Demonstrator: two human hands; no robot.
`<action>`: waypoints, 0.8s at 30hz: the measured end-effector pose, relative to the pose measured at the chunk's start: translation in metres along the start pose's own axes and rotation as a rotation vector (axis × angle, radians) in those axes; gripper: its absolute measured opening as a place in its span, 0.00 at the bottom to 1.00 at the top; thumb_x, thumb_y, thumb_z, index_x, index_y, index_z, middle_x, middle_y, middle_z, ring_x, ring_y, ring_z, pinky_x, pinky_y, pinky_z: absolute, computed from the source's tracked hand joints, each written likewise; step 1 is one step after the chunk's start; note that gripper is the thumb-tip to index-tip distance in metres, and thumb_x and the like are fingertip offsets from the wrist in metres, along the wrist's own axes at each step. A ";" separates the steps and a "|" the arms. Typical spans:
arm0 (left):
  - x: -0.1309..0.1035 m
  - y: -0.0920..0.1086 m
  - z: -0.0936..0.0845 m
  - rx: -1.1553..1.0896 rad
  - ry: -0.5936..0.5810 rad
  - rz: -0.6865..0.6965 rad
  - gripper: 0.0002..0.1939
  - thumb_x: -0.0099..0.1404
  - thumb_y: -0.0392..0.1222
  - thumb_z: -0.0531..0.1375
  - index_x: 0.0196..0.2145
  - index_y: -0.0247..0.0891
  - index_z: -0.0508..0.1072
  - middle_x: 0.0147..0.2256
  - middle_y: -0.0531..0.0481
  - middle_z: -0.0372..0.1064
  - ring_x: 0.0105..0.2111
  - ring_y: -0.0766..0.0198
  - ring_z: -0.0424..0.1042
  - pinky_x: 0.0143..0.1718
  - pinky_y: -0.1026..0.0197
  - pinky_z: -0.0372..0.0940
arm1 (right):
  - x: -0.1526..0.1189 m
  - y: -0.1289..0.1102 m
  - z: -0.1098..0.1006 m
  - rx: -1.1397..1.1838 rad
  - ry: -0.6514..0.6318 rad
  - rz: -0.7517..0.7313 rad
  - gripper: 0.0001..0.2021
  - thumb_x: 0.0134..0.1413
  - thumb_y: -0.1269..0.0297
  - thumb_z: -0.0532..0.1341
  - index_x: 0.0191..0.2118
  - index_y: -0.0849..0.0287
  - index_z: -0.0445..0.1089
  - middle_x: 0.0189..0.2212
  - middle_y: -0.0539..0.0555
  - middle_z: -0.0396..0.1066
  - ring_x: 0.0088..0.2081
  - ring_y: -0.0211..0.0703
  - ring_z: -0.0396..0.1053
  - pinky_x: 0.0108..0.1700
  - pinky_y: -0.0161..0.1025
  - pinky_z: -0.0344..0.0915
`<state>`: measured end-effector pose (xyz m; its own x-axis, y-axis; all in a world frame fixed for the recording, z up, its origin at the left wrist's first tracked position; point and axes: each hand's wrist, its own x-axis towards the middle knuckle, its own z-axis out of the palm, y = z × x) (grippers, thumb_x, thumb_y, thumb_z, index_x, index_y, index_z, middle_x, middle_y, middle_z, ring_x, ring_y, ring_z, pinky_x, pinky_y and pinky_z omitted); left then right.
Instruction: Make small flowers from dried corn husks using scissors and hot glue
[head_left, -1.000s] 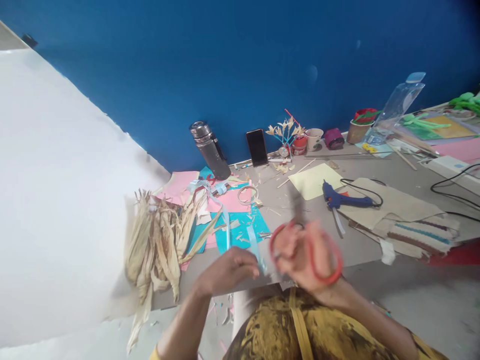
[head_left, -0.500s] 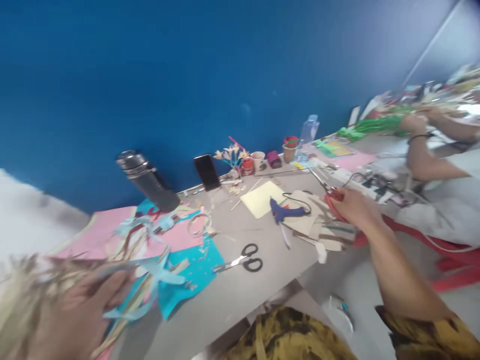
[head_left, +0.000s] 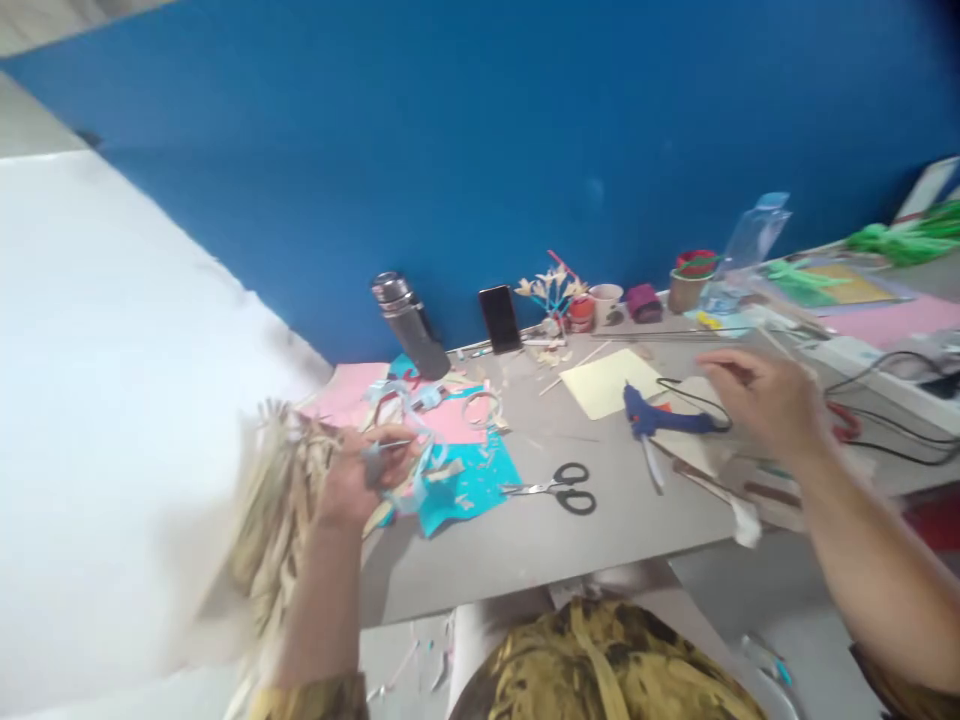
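Observation:
My left hand [head_left: 364, 475] is curled closed at the left of the table, around something small and greyish that blur hides. Beside its wrist hangs a bundle of dried husk strips [head_left: 277, 510]. Light blue ribbon strips [head_left: 420, 480] lie close to its fingertips. My right hand [head_left: 772, 400] hovers over the brown scraps, loosely bent, with nothing visible between its fingers. Just past it, the red handles of a pair of scissors [head_left: 846, 422] show on the table. A blue glue gun [head_left: 667, 415] lies left of that hand. Black-handled scissors [head_left: 566, 488] rest mid-table.
Along the blue wall stand a thermos [head_left: 412, 330], a phone [head_left: 500, 320], a husk flower arrangement [head_left: 553, 295], a paper cup [head_left: 606, 303] and a tilted plastic bottle [head_left: 750, 245]. Black cables [head_left: 900, 425] run at the right. Turquoise paper [head_left: 450, 505] with cuttings lies at centre left.
My right hand has let go of the red-handled scissors, which now lie on the table. The view has swung left, and my left hand sits further in, over the table's left part.

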<state>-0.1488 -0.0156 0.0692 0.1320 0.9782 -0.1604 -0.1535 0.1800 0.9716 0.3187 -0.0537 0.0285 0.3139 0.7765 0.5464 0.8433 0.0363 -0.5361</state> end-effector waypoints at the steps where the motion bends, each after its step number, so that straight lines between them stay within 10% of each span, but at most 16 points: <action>1: 0.000 0.001 0.002 0.005 -0.015 0.013 0.24 0.50 0.59 0.67 0.29 0.30 0.79 0.20 0.42 0.71 0.15 0.71 0.55 0.16 0.67 0.48 | -0.005 -0.036 0.013 0.212 -0.032 -0.092 0.10 0.59 0.64 0.58 0.39 0.57 0.77 0.39 0.60 0.78 0.42 0.48 0.75 0.47 0.43 0.67; 5: -0.002 0.003 0.007 -0.025 -0.143 0.029 0.36 0.52 0.72 0.61 0.31 0.29 0.79 0.23 0.44 0.70 0.14 0.73 0.51 0.16 0.66 0.45 | -0.032 -0.179 0.079 0.713 -0.352 -0.473 0.25 0.53 0.71 0.59 0.59 0.56 0.67 0.54 0.61 0.72 0.54 0.53 0.70 0.57 0.50 0.64; 9: -0.008 0.000 0.006 -0.051 -0.202 0.009 0.40 0.52 0.76 0.57 0.32 0.30 0.78 0.23 0.44 0.70 0.14 0.74 0.49 0.16 0.66 0.45 | -0.049 -0.245 0.137 0.838 -0.532 -0.435 0.34 0.49 0.78 0.57 0.65 0.57 0.60 0.59 0.62 0.68 0.59 0.55 0.66 0.61 0.53 0.60; 16: -0.003 0.018 -0.017 -0.043 -0.022 0.069 0.32 0.55 0.67 0.63 0.39 0.31 0.76 0.21 0.52 0.65 0.15 0.76 0.48 0.15 0.69 0.44 | -0.051 -0.221 0.137 0.974 -0.782 0.090 0.06 0.57 0.67 0.61 0.32 0.59 0.76 0.28 0.55 0.78 0.31 0.44 0.76 0.37 0.39 0.70; 20: 0.022 0.042 -0.042 0.363 0.354 0.360 0.23 0.52 0.56 0.69 0.37 0.34 0.76 0.25 0.52 0.70 0.19 0.73 0.59 0.19 0.69 0.53 | -0.055 -0.187 0.120 1.176 -1.023 0.497 0.12 0.53 0.57 0.67 0.31 0.64 0.75 0.23 0.55 0.76 0.21 0.39 0.72 0.26 0.35 0.68; 24: 0.034 0.065 -0.060 0.717 0.384 0.386 0.30 0.49 0.47 0.71 0.49 0.35 0.73 0.46 0.46 0.74 0.40 0.61 0.71 0.36 0.63 0.68 | -0.063 -0.156 0.103 1.345 -1.069 0.647 0.15 0.50 0.55 0.69 0.33 0.65 0.76 0.21 0.53 0.74 0.20 0.37 0.70 0.26 0.36 0.70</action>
<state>-0.2132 0.0355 0.1170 -0.1579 0.9477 0.2774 0.5453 -0.1505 0.8246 0.1219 -0.0432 0.0114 -0.4242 0.8738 -0.2379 -0.3314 -0.3943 -0.8572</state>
